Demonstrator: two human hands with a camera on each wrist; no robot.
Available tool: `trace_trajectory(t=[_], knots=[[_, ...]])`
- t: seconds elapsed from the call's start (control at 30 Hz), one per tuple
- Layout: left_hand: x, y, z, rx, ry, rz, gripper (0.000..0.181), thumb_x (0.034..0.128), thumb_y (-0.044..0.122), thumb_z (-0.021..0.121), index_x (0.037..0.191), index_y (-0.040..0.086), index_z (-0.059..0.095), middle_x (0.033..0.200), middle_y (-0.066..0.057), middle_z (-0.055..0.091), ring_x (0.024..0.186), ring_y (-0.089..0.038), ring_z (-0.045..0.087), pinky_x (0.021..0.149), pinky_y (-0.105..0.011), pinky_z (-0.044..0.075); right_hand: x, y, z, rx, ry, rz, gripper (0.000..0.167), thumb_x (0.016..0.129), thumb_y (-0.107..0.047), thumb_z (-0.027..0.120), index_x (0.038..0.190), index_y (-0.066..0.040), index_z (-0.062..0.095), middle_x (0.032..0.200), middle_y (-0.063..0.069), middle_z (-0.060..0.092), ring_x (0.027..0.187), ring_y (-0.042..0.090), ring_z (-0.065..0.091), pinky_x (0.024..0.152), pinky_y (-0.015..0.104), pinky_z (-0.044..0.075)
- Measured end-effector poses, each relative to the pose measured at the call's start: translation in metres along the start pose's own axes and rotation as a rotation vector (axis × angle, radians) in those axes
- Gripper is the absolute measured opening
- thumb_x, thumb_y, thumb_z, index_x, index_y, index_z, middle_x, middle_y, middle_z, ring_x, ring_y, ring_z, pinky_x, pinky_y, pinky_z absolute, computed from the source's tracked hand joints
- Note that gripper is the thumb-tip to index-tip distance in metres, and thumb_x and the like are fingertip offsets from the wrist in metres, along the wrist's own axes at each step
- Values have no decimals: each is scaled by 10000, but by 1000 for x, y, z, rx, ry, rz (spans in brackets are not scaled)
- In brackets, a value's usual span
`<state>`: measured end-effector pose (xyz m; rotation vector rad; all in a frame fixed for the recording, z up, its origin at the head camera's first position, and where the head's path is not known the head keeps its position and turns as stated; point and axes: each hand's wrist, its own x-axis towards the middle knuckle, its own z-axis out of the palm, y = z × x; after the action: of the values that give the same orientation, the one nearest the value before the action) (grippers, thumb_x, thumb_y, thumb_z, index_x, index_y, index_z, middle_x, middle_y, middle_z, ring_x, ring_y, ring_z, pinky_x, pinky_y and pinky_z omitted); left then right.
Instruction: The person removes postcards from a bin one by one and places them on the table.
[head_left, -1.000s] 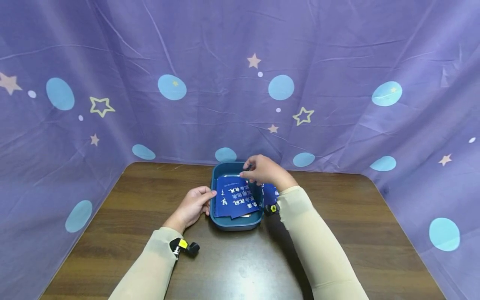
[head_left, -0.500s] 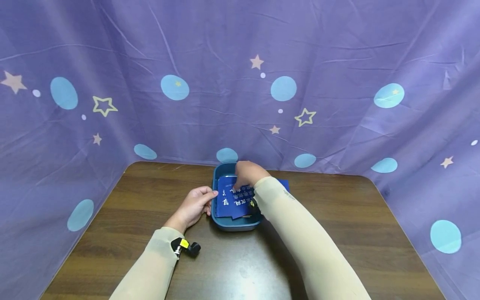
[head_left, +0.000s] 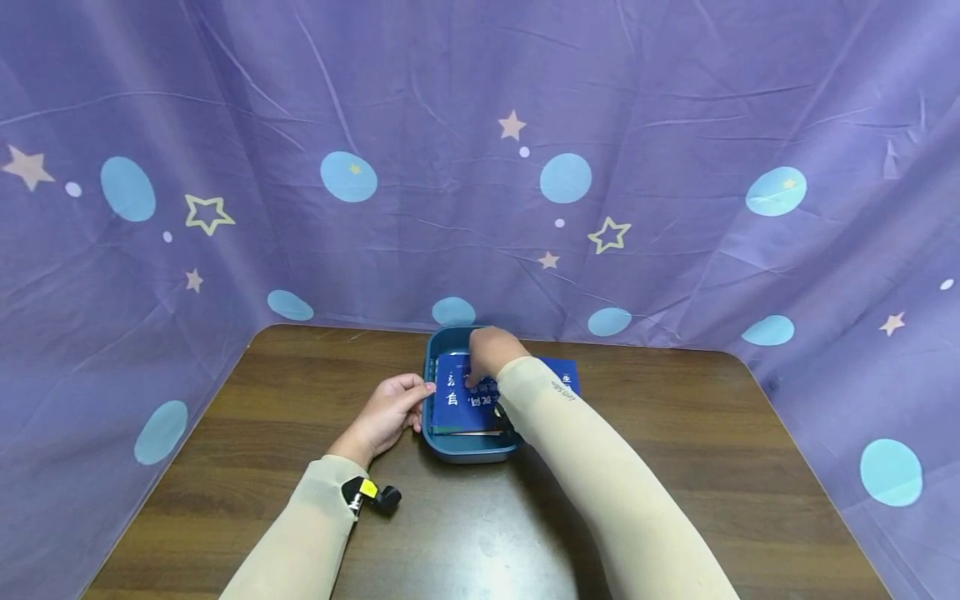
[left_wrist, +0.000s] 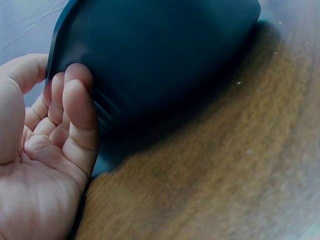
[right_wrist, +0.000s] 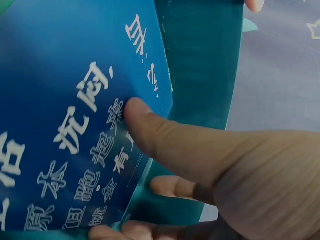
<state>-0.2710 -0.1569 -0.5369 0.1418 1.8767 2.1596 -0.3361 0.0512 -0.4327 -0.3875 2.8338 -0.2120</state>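
A blue card (head_left: 453,404) printed with white characters lies in a teal plastic box (head_left: 457,451), on top of other sheets whose edges show. In the right wrist view, my right hand (right_wrist: 210,160) grips that card at its edge, thumb on the printed face and the other fingers at or below the edge, partly hidden. My left hand (head_left: 388,412) pinches the box's left rim; the left wrist view shows the thumb at the rim and curled fingers (left_wrist: 80,107) against the outer wall.
A second blue sheet (head_left: 561,373) lies right of the box, partly behind my right forearm. The wooden table (head_left: 480,533) ends at a purple curtain (head_left: 420,125) with stars and ovals, close behind the box.
My right hand has come down from above the box's far right onto the card. The top card's lower edge, earlier slanted, now lies straighter. My left hand keeps its hold on the rim.
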Motion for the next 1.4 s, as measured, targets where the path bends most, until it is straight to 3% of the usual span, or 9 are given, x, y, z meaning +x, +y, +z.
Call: trace_trajectory(t=[0.33, 0.5, 0.6, 0.73, 0.8, 0.87, 1.0, 1.2, 1.4], knots=[[2, 1, 1, 0, 9, 0, 219, 1144, 141, 644, 952, 40, 616, 699, 57, 548, 534, -73, 557, 505, -195, 525, 6, 7, -4, 134, 11, -5, 637, 868, -216, 1025, 1386, 3, 727, 1327, 161, 802, 1218, 325, 788, 1118, 498, 656], [1, 1, 2, 1, 3, 1, 219, 1146, 130, 633, 952, 29, 616, 697, 57, 552, 534, -70, 558, 504, -195, 523, 6, 16, -9, 197, 41, -34, 613, 909, -196, 982, 1424, 14, 727, 1402, 173, 784, 1277, 338, 772, 1141, 496, 644], [1, 1, 2, -3, 1, 4, 215, 1143, 124, 632, 951, 28, 616, 689, 55, 557, 526, -70, 558, 498, -195, 520, 3, 23, -14, 301, 51, -35, 526, 957, -173, 929, 1421, -9, 744, 1409, 145, 781, 1242, 298, 774, 1114, 477, 658], [2, -1, 2, -10, -2, 2, 225, 1142, 124, 633, 935, 39, 610, 681, 58, 565, 518, -70, 559, 494, -196, 516, -3, 38, -19, 459, 52, -34, 185, 1007, -168, 872, 1064, -30, 763, 980, 60, 740, 841, 185, 714, 796, 355, 680], [2, -2, 1, -10, -4, -4, 234, 1143, 127, 635, 926, 44, 607, 677, 60, 570, 518, -68, 561, 494, -196, 517, -8, 48, -20, 537, 57, -36, 206, 1020, -177, 857, 935, -75, 700, 842, 8, 650, 703, 138, 631, 656, 302, 607], [2, -2, 1, -8, -2, -10, 233, 1144, 131, 636, 929, 44, 611, 675, 60, 575, 519, -67, 562, 496, -196, 519, -13, 60, -19, 629, 58, -34, 233, 1032, -181, 844, 902, -84, 676, 790, 0, 621, 644, 125, 590, 589, 270, 551], [0, -3, 1, -5, 1, -14, 232, 1145, 136, 639, 934, 44, 612, 673, 57, 589, 519, -66, 563, 499, -195, 521, -24, 87, -15, 759, 95, -23, 164, 1047, -198, 827, 1004, -83, 717, 851, 19, 706, 668, 124, 618, 599, 296, 585], [1, -3, 1, -8, 2, -12, 232, 1146, 131, 635, 927, 58, 615, 671, 54, 592, 516, -64, 567, 496, -194, 522, -37, 127, -8, 895, 143, -49, 183, 1059, -204, 811, 1017, -86, 678, 778, -46, 627, 671, 133, 559, 623, 334, 580], [2, -3, 0, -6, 5, -8, 234, 1146, 134, 637, 930, 49, 613, 668, 49, 598, 516, -67, 569, 495, -196, 519, -45, 151, -4, 985, 156, -13, 182, 1069, -187, 789, 1070, -53, 665, 754, -70, 587, 735, 126, 558, 632, 263, 518]])
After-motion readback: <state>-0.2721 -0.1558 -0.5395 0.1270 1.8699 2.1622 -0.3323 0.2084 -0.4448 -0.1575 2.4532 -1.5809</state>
